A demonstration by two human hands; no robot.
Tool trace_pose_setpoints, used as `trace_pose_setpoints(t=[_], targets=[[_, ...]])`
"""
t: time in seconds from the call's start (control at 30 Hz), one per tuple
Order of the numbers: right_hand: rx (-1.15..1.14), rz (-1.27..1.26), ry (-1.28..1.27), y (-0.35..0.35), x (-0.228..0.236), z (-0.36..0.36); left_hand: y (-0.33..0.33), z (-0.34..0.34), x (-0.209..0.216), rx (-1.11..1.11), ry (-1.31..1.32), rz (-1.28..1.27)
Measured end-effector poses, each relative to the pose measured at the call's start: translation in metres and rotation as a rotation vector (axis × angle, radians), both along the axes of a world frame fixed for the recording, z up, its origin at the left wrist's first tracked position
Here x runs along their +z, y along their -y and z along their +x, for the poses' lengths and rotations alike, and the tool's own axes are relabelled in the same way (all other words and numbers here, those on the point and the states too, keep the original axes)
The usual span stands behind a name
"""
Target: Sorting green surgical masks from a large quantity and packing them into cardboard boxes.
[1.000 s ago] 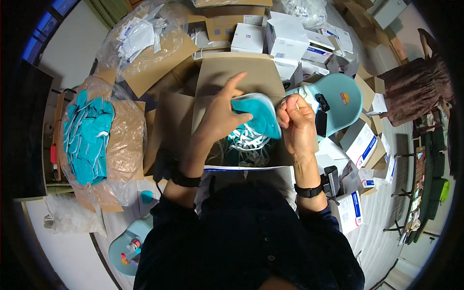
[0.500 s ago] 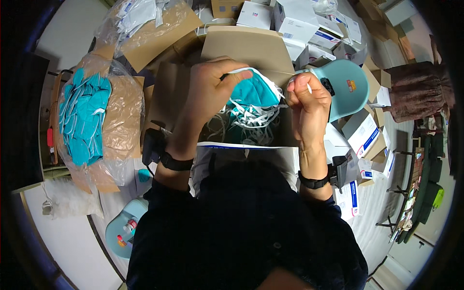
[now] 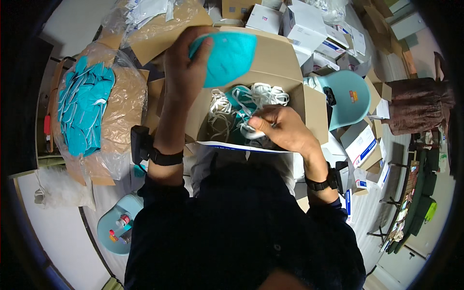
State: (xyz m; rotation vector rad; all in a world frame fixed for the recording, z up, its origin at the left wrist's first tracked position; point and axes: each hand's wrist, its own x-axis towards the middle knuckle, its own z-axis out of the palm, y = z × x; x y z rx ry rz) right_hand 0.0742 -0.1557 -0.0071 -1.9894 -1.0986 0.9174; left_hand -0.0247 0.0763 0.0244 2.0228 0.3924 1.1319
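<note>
Raised over the far left of an open cardboard box [image 3: 263, 58], my left hand [image 3: 186, 67] grips a teal face mask [image 3: 231, 55] by its left side, thumb in front. Down inside the box, my right hand [image 3: 287, 128] is closed, thumb and forefinger pinching at a tangle of white ear loops [image 3: 261, 94]. A teal patch of another mask [image 3: 237, 96] shows among these loops. How much strap lies between the right fingers is partly hidden by the hand itself.
To the left, a plastic-lined carton [image 3: 128, 101] bears a heap of teal masks [image 3: 87, 106]. A pale blue stool [image 3: 350, 99] stands right of the box. White boxes [image 3: 360, 142] crowd the back and right. Bottles [image 3: 123, 221] rest on another blue stool [image 3: 108, 237] at lower left.
My left hand has lifted the mask up and left, away from the loops. My right hand has dropped from beside the mask down into the box, onto the white loops.
</note>
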Motion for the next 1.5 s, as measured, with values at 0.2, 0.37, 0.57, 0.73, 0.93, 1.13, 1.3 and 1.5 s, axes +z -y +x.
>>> trace_pose_setpoints(t=[0.2, 0.37, 0.57, 0.73, 0.93, 1.13, 1.3, 1.5], targets=[[-0.06, -0.008, 0.47, -0.038, 0.019, 0.011, -0.002, -0.016, -0.013, -0.198, -0.168, -0.064], [0.064, -0.275, 0.687, -0.088, -0.049, 0.04, 0.017, -0.011, -0.007, -0.271, -0.128, -0.152], [-0.023, 0.097, 0.695, -0.058, -0.04, 0.027, 0.02, -0.035, -0.013, -0.165, -0.264, -0.573], [-0.287, 0.431, 0.777, -0.022, -0.009, 0.005, 0.059, -0.02, -0.034, -0.32, -0.349, -0.592], [-0.18, 0.656, 0.852, -0.017, -0.007, -0.019, 0.077, -0.01, -0.04, -0.277, -0.477, -0.406], [-0.406, 0.561, 0.321, -0.019, 0.005, -0.018, 0.083, -0.012, -0.057, -0.325, -0.379, -0.49], [-0.326, 0.597, 0.381, -0.014, -0.008, 0.003, 0.086, -0.012, -0.041, -0.317, -0.446, -0.283], [-0.433, 0.528, 0.463, 0.0, -0.005, 0.028, 0.09, -0.018, -0.037, -0.339, -0.392, -0.329]])
